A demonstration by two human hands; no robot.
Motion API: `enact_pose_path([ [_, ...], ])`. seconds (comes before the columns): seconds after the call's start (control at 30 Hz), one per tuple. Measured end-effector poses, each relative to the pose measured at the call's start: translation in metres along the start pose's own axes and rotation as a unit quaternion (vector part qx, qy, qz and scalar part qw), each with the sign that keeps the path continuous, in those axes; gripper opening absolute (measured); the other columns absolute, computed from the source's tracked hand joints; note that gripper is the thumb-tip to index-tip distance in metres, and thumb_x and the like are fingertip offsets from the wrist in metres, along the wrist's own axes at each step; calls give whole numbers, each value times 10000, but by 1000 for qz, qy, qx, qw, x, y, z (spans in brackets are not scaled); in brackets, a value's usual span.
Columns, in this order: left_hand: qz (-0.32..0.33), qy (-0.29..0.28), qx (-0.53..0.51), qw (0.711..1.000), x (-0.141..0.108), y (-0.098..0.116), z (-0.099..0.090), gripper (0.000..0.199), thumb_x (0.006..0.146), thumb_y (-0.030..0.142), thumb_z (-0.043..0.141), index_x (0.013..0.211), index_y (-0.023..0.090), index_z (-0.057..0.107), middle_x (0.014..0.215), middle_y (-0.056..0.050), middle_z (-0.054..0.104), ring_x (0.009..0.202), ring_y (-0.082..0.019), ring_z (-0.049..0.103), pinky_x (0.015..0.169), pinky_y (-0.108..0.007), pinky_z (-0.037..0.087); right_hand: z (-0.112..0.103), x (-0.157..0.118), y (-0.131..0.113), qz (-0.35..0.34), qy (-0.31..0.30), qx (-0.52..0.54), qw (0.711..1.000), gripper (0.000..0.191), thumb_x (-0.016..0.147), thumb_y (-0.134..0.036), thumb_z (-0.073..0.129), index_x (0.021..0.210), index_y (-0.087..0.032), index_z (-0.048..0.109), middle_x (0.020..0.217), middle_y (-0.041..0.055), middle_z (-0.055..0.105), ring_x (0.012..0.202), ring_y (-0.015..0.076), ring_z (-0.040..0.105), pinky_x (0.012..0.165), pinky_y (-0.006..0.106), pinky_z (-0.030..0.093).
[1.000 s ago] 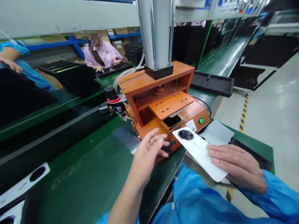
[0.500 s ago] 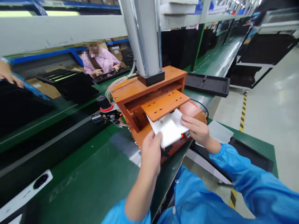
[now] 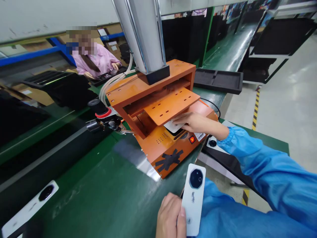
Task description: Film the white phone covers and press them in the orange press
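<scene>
My left hand [image 3: 171, 216] grips a white phone back panel [image 3: 193, 205] with a round dark camera area, held upright over the bench's near edge. Under the raised orange plate [image 3: 173, 105] of the orange press [image 3: 153, 148], my right hand [image 3: 190, 121] reaches in, its fingers on a white piece [image 3: 173, 126] lying over a dark recess. The plate partly hides those fingertips, so their hold on the piece is unclear. A red lit switch [image 3: 192, 139] shows on the press front.
Another white phone panel [image 3: 32, 208] lies at the lower left of the green bench [image 3: 99, 185]. Valve fittings [image 3: 104, 119] stick out left of the press. Black trays [image 3: 218, 80] lie behind and right. A person in pink [image 3: 96, 61] sits across.
My left hand has left the white sheet and come down near my body, now with a phone panel. My right hand has moved in under the plate. The view has shifted slightly.
</scene>
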State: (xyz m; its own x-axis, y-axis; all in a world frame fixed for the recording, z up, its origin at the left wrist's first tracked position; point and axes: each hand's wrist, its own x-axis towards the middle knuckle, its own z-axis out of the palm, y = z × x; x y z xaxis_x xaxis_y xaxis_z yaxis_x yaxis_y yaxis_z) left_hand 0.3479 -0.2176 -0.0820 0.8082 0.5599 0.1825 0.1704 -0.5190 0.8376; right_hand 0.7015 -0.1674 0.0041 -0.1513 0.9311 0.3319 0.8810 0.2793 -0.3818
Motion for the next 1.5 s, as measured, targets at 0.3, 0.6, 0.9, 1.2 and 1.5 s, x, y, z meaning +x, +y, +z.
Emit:
enact_pose_path([
  [0.3,118,-17,180,977,29,9,-12,201,939,97,452,958,212,617,1191,-72,683,1231,-251,523,1025,-425,355,8,-3,-5,-31,24,-72,997,529,941,-535,633,1329,-177,635,1360,124,659,1348,281,545,1194,513,338],
  [0.6,168,100,325,925,50,-14,-14,101,879,185,533,788,217,563,1494,-59,573,1432,-345,421,1032,-516,294,54,-146,15,233,447,-196,841,343,1004,-220,447,1278,-225,654,1164,129,639,1113,284,597,984,497,480],
  [0.9,207,100,402,886,58,-15,-18,53,865,201,540,830,214,578,1451,-71,612,1414,-364,439,1023,-517,296,72,-176,35,182,289,-232,911,571,941,-63,413,1453,-287,534,1317,133,568,1210,282,548,989,504,506],
  [1.2,170,91,178,965,29,8,41,177,928,124,431,831,209,552,767,-49,602,832,-222,588,823,-402,402,135,-229,-104,265,135,390,872,690,902,-644,616,1401,-182,503,1200,151,664,1011,244,671,853,386,577],
  [1.5,173,-43,156,972,18,-16,59,305,990,226,514,1282,194,597,1098,-86,716,1004,-215,660,860,-351,505,126,-296,5,501,178,61,845,389,985,-462,439,1113,-170,662,971,128,739,899,249,686,844,399,563],
])
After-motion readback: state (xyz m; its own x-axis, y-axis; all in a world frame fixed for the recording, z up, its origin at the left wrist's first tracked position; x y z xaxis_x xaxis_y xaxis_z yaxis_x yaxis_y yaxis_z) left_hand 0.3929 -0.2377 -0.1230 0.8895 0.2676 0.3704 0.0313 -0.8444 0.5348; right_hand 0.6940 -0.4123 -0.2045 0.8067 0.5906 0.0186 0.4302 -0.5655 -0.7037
